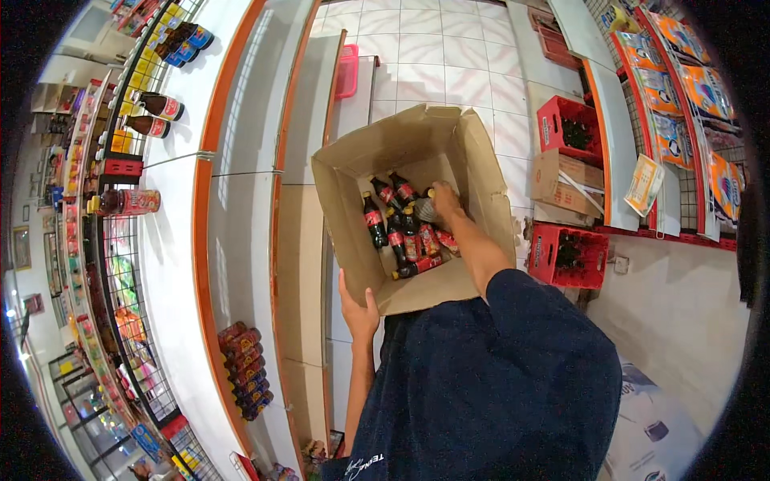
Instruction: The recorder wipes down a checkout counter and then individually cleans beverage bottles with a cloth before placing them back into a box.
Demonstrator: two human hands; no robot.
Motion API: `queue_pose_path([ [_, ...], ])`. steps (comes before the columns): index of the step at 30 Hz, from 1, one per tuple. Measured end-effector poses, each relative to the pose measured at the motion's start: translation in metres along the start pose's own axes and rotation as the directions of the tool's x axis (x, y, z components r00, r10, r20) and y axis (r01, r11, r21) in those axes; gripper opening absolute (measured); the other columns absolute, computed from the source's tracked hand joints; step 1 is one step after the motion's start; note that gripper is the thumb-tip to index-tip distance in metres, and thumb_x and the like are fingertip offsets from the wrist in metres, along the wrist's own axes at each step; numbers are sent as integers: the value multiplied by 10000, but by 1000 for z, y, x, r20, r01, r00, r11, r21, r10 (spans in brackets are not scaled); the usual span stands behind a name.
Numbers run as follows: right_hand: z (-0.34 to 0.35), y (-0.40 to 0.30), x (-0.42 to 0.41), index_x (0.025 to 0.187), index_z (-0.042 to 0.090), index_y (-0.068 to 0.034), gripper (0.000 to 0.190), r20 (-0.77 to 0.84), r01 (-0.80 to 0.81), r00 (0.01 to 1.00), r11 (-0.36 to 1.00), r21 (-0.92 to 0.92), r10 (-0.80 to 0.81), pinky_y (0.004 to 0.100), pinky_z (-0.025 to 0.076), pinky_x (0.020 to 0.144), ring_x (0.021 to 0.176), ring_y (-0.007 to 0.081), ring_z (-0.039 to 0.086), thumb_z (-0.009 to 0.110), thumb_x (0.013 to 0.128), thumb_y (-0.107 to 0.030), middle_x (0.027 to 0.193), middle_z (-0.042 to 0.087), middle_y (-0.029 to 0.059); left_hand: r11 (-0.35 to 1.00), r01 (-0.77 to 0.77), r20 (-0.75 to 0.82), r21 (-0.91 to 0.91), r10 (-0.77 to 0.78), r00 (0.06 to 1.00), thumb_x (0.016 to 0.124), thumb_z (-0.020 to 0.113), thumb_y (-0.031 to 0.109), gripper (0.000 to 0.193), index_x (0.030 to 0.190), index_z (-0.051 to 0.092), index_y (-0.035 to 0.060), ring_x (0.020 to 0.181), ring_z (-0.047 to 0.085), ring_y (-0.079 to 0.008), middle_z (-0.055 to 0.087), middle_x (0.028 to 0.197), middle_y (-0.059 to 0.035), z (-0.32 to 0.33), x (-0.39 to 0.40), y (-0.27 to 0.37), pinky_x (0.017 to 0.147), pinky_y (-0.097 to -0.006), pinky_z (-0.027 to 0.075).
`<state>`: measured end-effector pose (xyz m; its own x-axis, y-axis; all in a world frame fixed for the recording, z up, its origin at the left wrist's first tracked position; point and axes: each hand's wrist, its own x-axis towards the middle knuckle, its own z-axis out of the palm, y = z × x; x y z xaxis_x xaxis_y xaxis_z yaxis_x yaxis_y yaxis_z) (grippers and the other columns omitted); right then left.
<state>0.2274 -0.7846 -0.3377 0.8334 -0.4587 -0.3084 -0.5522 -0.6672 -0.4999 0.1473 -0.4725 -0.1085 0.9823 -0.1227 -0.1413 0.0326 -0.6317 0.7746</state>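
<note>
An open cardboard box [355, 240] is in front of me, with several plastic bottles of dark cola [374, 219] inside, some with red labels and yellow caps. My left hand [361, 309] rests against the box's near left outer edge, its fingers apart. My right hand [446, 201] reaches into the box on the right, its fingers closed around the upper part of a bottle with a clear, ribbed look [426, 210]. Several red-labelled drinks [428, 239] lie below that hand, partly covered by the forearm.
Shelves [240, 120] with orange edges run along the left, holding a few bottles [141, 202] and stacked packs [243, 370]. Red crates [568, 255], a smaller carton [565, 180] and racks of orange packets [668, 90] stand at right. A pink plastic basket [347, 71] lies beyond the box.
</note>
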Motion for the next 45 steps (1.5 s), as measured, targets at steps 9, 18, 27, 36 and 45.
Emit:
queue_pose_path([
  [9,-51,-4,-16,1037,616,-16,285,65,140,987,988,73,-144,477,495,856,1015,427,589,719,776,-70,1065,623,217,963,-145,-32,225,156,987,851,692,112,729,1486,338,62,1333,381,-429,412,1434,-250,4,2,0,1115,-494,301],
  [18,-189,-93,-106,981,632,-16,301,-26,557,814,767,318,-580,440,488,821,934,372,612,751,744,-156,949,635,172,921,-361,100,148,349,932,789,784,172,743,1428,422,58,1372,308,-413,345,1474,-224,3,19,54,1120,-533,271],
  [27,-236,-169,-145,1075,690,-10,384,215,496,597,566,658,-773,343,521,800,876,256,669,785,786,-243,968,699,147,926,21,415,-378,148,898,691,754,-18,787,1401,423,56,1195,552,-268,538,1317,-150,0,37,71,1016,-385,443],
  [36,-168,-203,-187,1312,511,-32,504,-12,299,907,623,722,-421,327,504,871,1071,203,595,698,894,-243,1267,550,122,750,12,-68,-661,-76,995,784,712,-15,579,1313,474,-1,1074,599,-189,607,1187,-90,-13,25,62,956,-323,472],
  [45,-162,-243,-211,1434,396,-57,919,169,567,472,445,693,-865,401,365,1095,1315,332,465,871,687,-302,1408,473,186,440,80,18,-895,-144,989,975,583,324,537,1401,439,32,1187,550,-218,587,1247,-94,-63,-7,25,1003,-368,454],
])
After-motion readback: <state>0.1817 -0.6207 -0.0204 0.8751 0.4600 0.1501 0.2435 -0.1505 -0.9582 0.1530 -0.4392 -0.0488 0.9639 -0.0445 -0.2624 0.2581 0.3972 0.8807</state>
